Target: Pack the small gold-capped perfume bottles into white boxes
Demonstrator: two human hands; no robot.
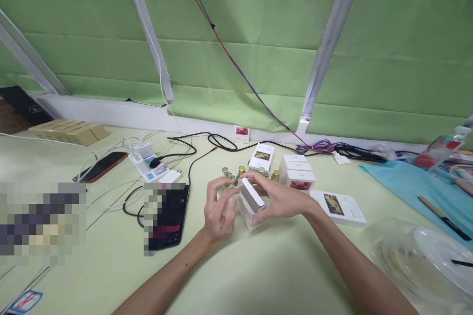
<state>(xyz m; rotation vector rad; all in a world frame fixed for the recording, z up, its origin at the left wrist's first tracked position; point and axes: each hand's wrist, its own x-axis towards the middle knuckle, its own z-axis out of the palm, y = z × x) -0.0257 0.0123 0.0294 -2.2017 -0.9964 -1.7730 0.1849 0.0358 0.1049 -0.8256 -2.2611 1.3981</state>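
In the middle of the table, a small white box (248, 209) is held tilted between my two hands. Thumb and fingers of my right hand (275, 197) grip its right side and far edge. My left hand (219, 209) is at the left side with bent fingers, its index fingertip against the box's upper edge. A white flap or end panel faces up, and I cannot tell what is inside. Just behind my fingers stand several small bottles with silver and gold caps (275, 175), partly hidden by my hands.
White cartons (301, 179) stand together behind my right wrist. One flat white carton (340, 208) lies beside my right forearm, another (261, 156) farther back. Left are a black phone (172, 221) and a power strip (146, 162) with cables. A clear plastic container (417, 256) and blue cloth (399, 184) lie right.
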